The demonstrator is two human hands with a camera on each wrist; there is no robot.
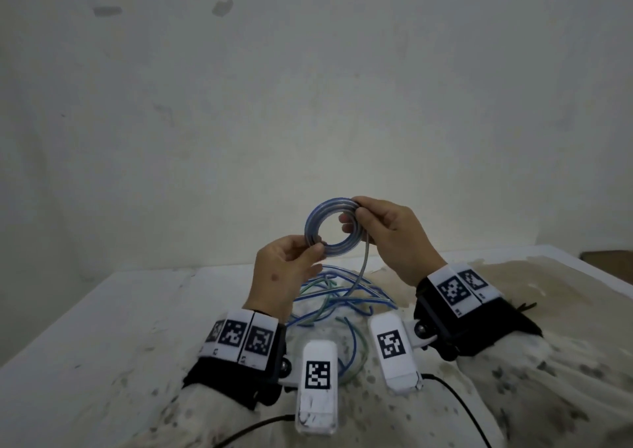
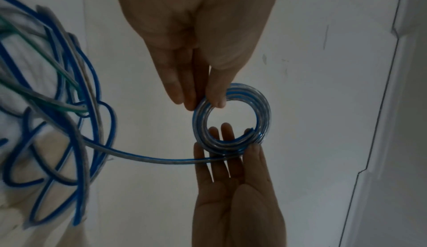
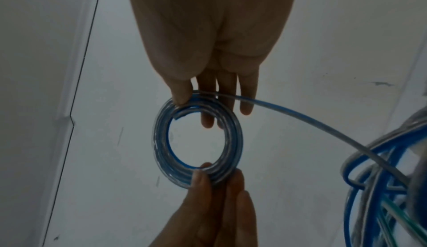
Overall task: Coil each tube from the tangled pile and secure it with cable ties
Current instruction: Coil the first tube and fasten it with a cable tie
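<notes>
A coil (image 1: 310, 224) of clear tube with a blue stripe is held upright above the table. My left hand (image 1: 317, 247) pinches its lower left side between thumb and fingers. My right hand (image 1: 354, 212) pinches its upper right side. From the right hand the tube's loose tail (image 1: 363, 269) hangs down into the tangled pile (image 1: 342, 300) of blue, clear and green tubes on the table. The left wrist view shows the coil (image 2: 263, 108) between both hands and the tail (image 2: 150, 157) running to the pile (image 2: 57, 104). In the right wrist view, the coil (image 3: 233, 141) has its cut inner end by my thumb.
The table (image 1: 120, 310) is white and stained, and a pale wall stands right behind it. A brown object (image 1: 609, 259) shows at the far right edge. Black cables (image 1: 455, 403) trail from the wrist cameras near the front. I see no cable ties.
</notes>
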